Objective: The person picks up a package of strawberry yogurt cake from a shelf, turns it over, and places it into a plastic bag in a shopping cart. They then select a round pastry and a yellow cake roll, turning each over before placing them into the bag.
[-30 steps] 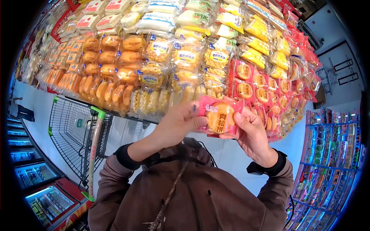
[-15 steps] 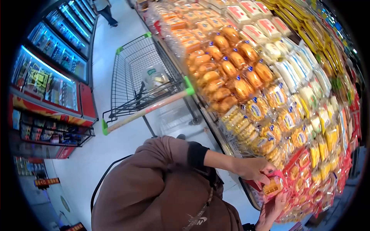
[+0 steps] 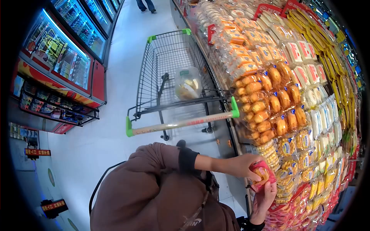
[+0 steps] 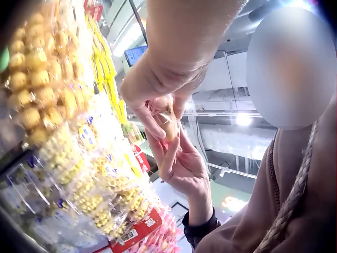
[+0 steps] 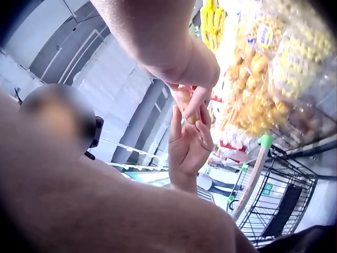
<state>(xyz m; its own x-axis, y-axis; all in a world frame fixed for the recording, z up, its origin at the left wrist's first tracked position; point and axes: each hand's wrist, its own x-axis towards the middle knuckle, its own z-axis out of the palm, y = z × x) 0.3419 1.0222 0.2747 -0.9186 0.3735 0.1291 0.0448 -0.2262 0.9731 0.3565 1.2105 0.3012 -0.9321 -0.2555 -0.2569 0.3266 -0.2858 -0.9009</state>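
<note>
A pink-wrapped round pastry is held between both hands at the edge of the snack display. My left hand pinches its upper left side, thumb on the front of the wrapper. From below, my right hand grips the lower right edge with its fingertips. Seen in the left wrist view, the fingers of the left hand and right hand meet around the small packet. The right wrist view shows the packet mostly covered by fingers.
A wire shopping cart with a clear container inside stands beside the display of wrapped breads. Lit refrigerators line the left side of the aisle floor. A person's legs show at the far end.
The head view has swung left, bringing the cart and refrigerators into sight. Both hands still hold the pink packet, which is now tilted and more covered by the fingers.
</note>
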